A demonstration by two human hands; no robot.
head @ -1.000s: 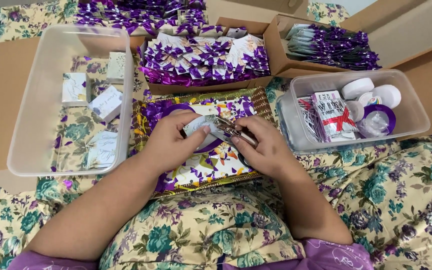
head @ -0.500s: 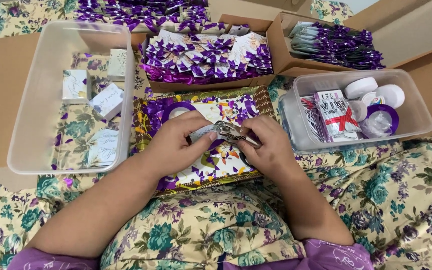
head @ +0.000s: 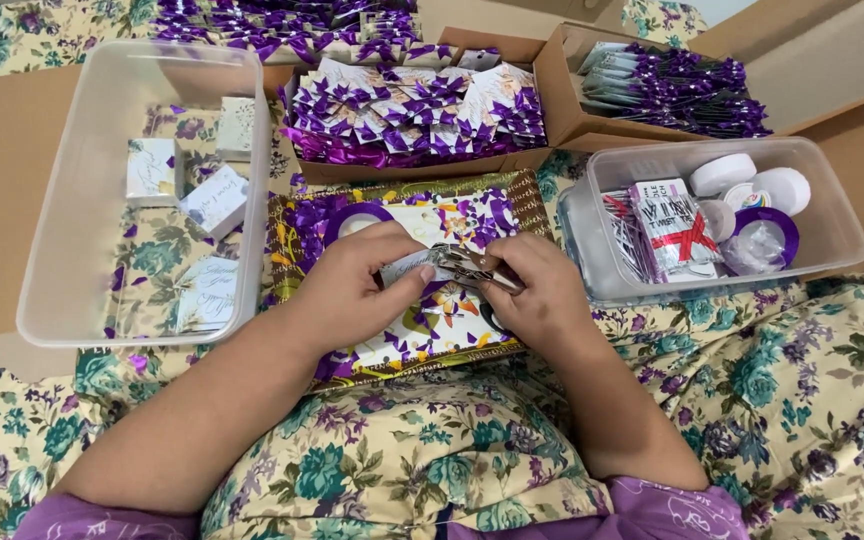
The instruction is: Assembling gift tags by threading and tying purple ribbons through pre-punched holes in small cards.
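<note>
Over the tray [head: 302,215], both hands' fingers pinch a metal punch [head: 464,264] lying left-right.

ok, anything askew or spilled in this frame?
Only minor litter: small purple scraps lie loose on the floor of the clear bin at left, among its small cards. Both hands, left hand and right hand, meet over a metal tool. Nothing looks damaged.
</note>
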